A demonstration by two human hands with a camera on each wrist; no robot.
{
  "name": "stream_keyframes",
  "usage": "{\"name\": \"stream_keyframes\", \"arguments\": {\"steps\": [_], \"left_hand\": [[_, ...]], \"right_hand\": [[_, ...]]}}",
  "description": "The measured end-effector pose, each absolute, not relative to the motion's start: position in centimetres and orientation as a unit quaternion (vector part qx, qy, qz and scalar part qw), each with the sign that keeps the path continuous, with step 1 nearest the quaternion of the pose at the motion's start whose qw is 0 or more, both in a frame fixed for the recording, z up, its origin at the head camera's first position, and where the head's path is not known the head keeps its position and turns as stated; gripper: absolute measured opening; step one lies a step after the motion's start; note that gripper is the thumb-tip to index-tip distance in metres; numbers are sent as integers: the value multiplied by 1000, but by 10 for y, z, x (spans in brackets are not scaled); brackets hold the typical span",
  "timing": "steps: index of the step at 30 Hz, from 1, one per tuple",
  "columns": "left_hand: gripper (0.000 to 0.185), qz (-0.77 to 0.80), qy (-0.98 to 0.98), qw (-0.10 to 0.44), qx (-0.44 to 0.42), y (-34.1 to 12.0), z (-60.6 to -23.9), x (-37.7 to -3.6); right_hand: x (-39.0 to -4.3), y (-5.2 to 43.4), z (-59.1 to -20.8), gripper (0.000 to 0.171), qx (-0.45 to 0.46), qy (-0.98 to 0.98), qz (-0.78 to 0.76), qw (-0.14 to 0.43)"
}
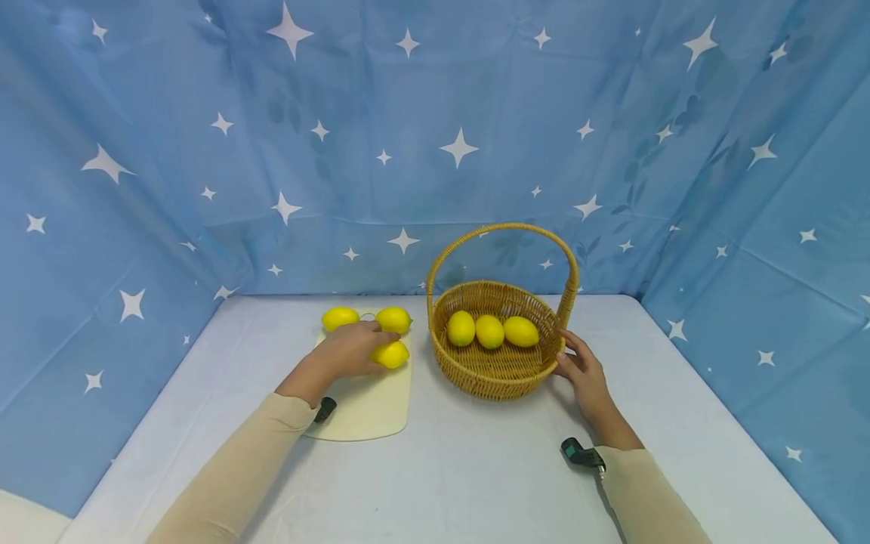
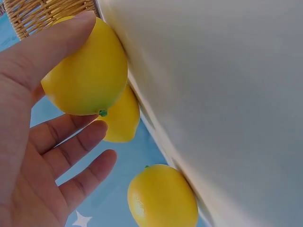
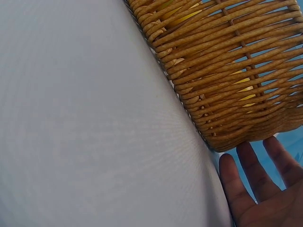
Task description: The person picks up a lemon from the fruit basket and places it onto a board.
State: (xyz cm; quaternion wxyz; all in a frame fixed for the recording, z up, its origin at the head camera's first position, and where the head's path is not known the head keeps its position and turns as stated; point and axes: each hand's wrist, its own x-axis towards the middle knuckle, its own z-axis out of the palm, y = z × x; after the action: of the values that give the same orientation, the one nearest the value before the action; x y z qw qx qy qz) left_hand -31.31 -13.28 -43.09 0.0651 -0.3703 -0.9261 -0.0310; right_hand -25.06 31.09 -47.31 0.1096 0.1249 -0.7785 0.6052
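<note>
Left hand (image 1: 350, 351) curls on lemon (image 1: 390, 354) at cutting board (image 1: 370, 412) far edge; likely light, firm, smooth, rolls, so cup whole body. Right hand (image 1: 583, 372) open, fingers at basket (image 1: 499, 370) wall.

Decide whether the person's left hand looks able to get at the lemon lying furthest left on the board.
Probably yes. The left hand already rests on the near lemon on the board, and the far-left lemon lies just beyond its knuckles with nothing between them.
</note>
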Motion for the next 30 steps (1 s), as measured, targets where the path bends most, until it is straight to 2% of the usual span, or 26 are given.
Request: {"name": "stream_keyframes", "arguments": {"steps": [13,30], "left_hand": [[63,-37,-927,54,-369,-127,-423,-312],[56,-43,-922,59,-379,-119,-420,-318]], "right_hand": [[-262,318,-491,54,110,-778,609,113],[-263,320,-493,53,119,-775,609,117]]}}
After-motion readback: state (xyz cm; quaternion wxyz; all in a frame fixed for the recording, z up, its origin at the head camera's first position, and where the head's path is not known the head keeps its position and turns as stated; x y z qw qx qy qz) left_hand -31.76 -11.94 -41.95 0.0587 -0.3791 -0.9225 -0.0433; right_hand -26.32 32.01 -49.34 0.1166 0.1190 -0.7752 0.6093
